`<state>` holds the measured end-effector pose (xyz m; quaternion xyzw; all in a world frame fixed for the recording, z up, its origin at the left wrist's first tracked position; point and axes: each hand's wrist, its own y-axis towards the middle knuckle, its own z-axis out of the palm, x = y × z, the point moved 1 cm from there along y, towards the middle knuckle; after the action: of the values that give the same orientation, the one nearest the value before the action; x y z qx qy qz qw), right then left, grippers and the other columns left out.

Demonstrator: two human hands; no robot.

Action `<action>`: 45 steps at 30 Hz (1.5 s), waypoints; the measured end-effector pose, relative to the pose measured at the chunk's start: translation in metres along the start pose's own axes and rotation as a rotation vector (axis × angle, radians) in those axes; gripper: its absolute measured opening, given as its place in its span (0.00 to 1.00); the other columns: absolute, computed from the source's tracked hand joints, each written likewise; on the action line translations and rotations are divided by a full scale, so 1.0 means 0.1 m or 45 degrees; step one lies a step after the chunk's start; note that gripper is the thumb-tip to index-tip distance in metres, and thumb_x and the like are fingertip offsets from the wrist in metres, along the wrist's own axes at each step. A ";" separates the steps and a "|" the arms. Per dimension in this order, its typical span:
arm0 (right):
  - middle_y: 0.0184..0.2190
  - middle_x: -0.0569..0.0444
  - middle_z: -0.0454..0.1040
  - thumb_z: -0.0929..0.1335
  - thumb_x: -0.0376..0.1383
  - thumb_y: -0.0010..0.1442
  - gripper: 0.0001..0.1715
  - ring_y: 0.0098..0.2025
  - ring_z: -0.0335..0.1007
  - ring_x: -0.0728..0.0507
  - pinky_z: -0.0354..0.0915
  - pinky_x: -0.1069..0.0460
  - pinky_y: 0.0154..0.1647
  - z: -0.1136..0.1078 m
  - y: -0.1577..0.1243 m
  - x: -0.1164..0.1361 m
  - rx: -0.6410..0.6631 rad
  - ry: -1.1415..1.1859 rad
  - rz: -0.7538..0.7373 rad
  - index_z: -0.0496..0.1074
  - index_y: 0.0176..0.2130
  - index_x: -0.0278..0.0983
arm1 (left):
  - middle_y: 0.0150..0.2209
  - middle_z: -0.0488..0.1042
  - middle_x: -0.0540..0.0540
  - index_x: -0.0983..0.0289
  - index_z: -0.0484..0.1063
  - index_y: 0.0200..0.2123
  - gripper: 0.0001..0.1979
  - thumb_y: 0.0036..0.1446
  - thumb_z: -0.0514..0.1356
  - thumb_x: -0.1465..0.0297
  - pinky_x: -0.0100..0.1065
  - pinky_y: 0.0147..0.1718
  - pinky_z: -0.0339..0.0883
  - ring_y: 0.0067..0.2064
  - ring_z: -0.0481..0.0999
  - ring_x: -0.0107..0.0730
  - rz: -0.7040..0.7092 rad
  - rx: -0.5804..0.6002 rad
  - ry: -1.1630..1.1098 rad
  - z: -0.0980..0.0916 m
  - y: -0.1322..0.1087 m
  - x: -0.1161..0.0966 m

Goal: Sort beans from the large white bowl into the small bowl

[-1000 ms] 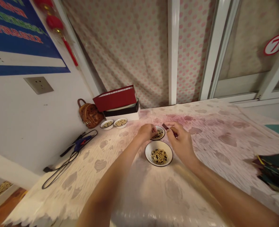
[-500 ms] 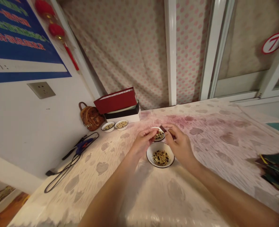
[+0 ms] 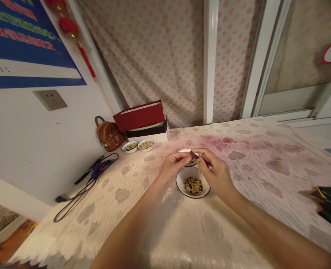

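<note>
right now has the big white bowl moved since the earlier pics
No, the big white bowl sits where it did, the same way off the nearer small bowl by the boxes; only the camera view drifted.

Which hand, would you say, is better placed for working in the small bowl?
Probably the right hand: it pinches a dark piece above the small bowl, while the left hand sits by the rim.

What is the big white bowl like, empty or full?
Partly full: the white bowl has a small heap of pale and dark beans in its middle, with bare white sides above them.
</note>
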<state>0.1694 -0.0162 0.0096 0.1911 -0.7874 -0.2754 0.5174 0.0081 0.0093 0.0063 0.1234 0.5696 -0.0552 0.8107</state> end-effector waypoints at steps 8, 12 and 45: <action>0.35 0.55 0.82 0.63 0.36 0.66 0.16 0.31 0.77 0.46 0.67 0.52 0.33 0.00 0.00 -0.02 -0.003 -0.050 -0.059 0.77 0.48 0.40 | 0.36 0.80 0.55 0.67 0.83 0.33 0.17 0.43 0.78 0.63 0.34 0.46 0.66 0.39 0.76 0.30 -0.004 0.010 0.055 0.00 -0.02 -0.04; 0.37 0.56 0.83 0.63 0.34 0.66 0.16 0.32 0.77 0.47 0.66 0.53 0.33 0.00 0.00 0.00 0.003 -0.046 -0.102 0.78 0.48 0.41 | 0.36 0.80 0.55 0.67 0.83 0.33 0.17 0.43 0.78 0.63 0.34 0.46 0.66 0.39 0.76 0.30 0.006 0.002 0.037 0.01 -0.02 -0.04; 0.35 0.53 0.82 0.63 0.37 0.65 0.15 0.30 0.74 0.45 0.67 0.49 0.35 -0.10 0.09 -0.07 -0.180 0.014 0.051 0.77 0.46 0.39 | 0.31 0.81 0.53 0.63 0.81 0.29 0.05 0.48 0.67 0.77 0.32 0.35 0.63 0.33 0.75 0.33 0.134 0.192 1.700 -0.14 0.77 0.11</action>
<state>0.1806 -0.0072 0.0138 0.1398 -0.7668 -0.3190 0.5393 0.0169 0.0882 0.0019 0.2149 0.9364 0.0329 0.2754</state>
